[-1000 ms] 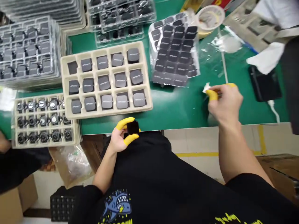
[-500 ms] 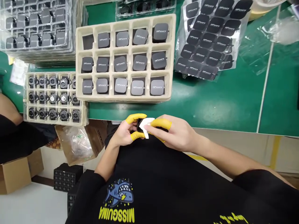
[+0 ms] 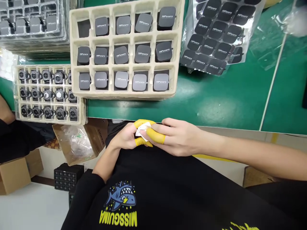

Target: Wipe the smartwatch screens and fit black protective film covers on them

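White tissue (image 3: 142, 130) between two hands, just off near edge of green bench (image 3: 216, 99). Right hand (image 3: 179, 137): yellow-sheathed fingers pinching tissue. Left hand (image 3: 126, 136): thumb and forefinger, also yellow-sheathed, curved along tissue's opposite sides; grip on anything beneath cannot be told, tissue covering it. Beyond hands, cream tray (image 3: 123, 93) bearing grey square pieces (image 3: 121, 55); right of tray, sheet of black labels (image 3: 217, 29).

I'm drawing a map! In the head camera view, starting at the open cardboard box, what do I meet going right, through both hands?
Open cardboard box → left forearm → left hand → white wipe → right hand → right forearm.
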`<control>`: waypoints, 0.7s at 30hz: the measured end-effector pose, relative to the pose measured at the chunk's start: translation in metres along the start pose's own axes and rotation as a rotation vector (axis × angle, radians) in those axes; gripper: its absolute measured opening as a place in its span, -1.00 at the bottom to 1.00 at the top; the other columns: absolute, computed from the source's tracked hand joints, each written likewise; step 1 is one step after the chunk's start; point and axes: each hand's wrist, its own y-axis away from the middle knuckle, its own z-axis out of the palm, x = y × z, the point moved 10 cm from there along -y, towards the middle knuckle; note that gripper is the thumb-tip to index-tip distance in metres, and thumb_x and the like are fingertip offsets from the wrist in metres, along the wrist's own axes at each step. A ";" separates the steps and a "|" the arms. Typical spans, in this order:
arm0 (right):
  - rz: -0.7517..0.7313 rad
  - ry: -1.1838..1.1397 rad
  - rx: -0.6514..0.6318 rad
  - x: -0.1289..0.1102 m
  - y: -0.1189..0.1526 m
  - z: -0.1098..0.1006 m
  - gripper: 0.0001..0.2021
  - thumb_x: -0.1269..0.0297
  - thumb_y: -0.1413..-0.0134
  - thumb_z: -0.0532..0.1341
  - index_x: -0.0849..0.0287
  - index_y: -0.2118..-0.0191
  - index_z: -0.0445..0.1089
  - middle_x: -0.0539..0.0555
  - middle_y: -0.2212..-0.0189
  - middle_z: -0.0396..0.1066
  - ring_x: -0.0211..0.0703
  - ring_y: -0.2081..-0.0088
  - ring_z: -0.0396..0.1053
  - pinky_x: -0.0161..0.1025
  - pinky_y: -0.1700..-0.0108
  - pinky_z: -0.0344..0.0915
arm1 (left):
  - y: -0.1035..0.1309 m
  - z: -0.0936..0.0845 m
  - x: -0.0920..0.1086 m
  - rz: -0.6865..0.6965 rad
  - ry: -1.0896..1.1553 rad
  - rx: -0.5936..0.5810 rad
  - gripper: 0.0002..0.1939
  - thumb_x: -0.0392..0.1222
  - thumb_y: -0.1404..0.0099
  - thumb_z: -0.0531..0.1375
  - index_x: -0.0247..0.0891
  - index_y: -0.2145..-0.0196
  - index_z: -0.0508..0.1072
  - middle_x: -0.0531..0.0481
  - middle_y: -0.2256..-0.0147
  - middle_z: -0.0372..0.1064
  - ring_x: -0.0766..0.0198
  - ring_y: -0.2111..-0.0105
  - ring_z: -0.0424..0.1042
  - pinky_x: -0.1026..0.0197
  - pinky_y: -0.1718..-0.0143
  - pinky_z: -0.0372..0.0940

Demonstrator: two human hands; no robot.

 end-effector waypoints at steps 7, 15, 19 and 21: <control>0.118 0.052 -0.036 0.021 0.001 -0.003 -0.75 0.54 -0.49 0.18 0.26 0.00 0.64 0.13 0.26 0.54 -0.07 0.25 0.41 -0.11 0.28 0.36 | 0.007 0.000 -0.027 -0.221 0.256 0.118 -0.23 0.21 -0.26 0.57 -0.13 -0.29 0.48 -0.08 0.06 0.63 0.20 0.30 0.69 0.22 0.29 0.64; 0.409 -0.019 0.094 0.048 0.026 -0.011 -0.55 0.56 -0.46 0.12 0.05 -0.27 0.52 0.13 0.14 0.59 -0.02 0.16 0.50 -0.12 0.24 0.44 | 0.012 -0.038 -0.006 -0.174 0.201 0.266 -0.28 0.05 -0.24 0.62 -0.16 -0.25 0.52 -0.11 0.07 0.65 0.18 0.20 0.71 0.27 0.24 0.63; 0.179 -0.075 0.107 0.017 0.000 -0.013 -0.71 0.52 -0.48 0.21 0.15 -0.13 0.61 0.12 0.18 0.55 -0.04 0.12 0.50 -0.11 0.23 0.38 | 0.007 -0.038 0.004 -0.142 0.141 0.233 -0.26 0.08 -0.27 0.60 -0.14 -0.30 0.52 -0.18 -0.03 0.68 0.07 0.05 0.73 0.24 0.16 0.61; 0.109 -0.067 0.056 0.010 -0.010 -0.009 -0.75 0.54 -0.46 0.23 0.22 -0.08 0.63 0.14 0.17 0.56 -0.05 0.13 0.48 -0.11 0.26 0.33 | 0.007 -0.034 0.007 -0.134 0.124 0.195 -0.30 0.09 -0.31 0.57 -0.10 -0.31 0.52 -0.17 -0.05 0.69 0.07 0.03 0.74 0.27 0.19 0.60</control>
